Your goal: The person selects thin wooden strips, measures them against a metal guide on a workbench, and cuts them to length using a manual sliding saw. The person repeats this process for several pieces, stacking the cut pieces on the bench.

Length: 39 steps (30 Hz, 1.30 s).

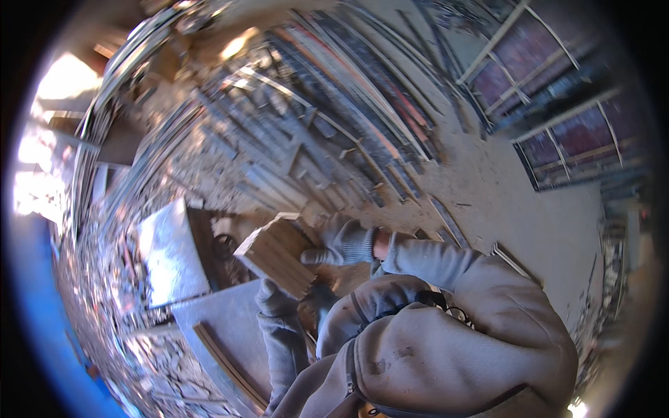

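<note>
A stack of short wooden boards (277, 258) is held between my two gloved hands, tilted in front of my body. My right hand (341, 240) grips its right end, the thumb lying against the side of the stack. At the near left end, my left hand (274, 296) closes on the lower edge; its fingers are partly hidden. Below and left of the stack, a metal machine table (223, 327) carries a narrow wooden strip (226, 368).
A second shiny metal surface (171, 254) adjoins the machine table, with a dark handwheel (224, 245) beside it. Long wooden strips (348, 90) lie piled on the floor ahead. Framed dark-red panels (568, 139) stand at the right. Wood scraps (167, 369) cover the left side.
</note>
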Available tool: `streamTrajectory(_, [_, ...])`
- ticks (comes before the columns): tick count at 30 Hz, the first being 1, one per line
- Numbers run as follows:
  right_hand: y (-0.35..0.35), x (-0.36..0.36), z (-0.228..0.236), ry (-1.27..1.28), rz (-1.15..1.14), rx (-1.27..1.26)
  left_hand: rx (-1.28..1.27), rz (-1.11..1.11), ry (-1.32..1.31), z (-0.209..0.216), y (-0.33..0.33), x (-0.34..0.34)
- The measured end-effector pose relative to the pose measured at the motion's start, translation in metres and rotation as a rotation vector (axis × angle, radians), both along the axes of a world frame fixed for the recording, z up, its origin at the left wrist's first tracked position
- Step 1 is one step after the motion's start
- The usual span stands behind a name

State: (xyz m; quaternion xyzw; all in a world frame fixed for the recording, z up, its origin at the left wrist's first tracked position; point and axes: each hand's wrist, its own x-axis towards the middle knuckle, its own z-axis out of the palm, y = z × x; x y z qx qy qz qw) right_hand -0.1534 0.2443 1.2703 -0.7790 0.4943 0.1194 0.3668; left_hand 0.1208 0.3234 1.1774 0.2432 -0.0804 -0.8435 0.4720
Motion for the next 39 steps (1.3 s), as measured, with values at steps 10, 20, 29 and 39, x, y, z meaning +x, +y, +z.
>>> streamTrajectory(10, [0.119, -0.269, -0.025, -0.848, -1.272, -0.196, -0.369, -0.509, -0.571, -0.02, -0.026, -0.33])
streamTrajectory(20, [0.195, -0.406, -0.08, -1.248, -1.71, -0.387, -0.249, -1.026, -0.232, 0.016, -0.031, -0.556])
streamTrajectory(29, [0.243, -0.488, -0.131, -1.823, -2.072, -0.106, -1.248, -1.5, -0.664, -0.043, -0.025, -0.666])
streamTrajectory(39, [0.136, -0.653, -0.18, -1.828, -2.303, 0.073, -1.477, -1.117, -0.683, -0.142, -0.201, -0.654])
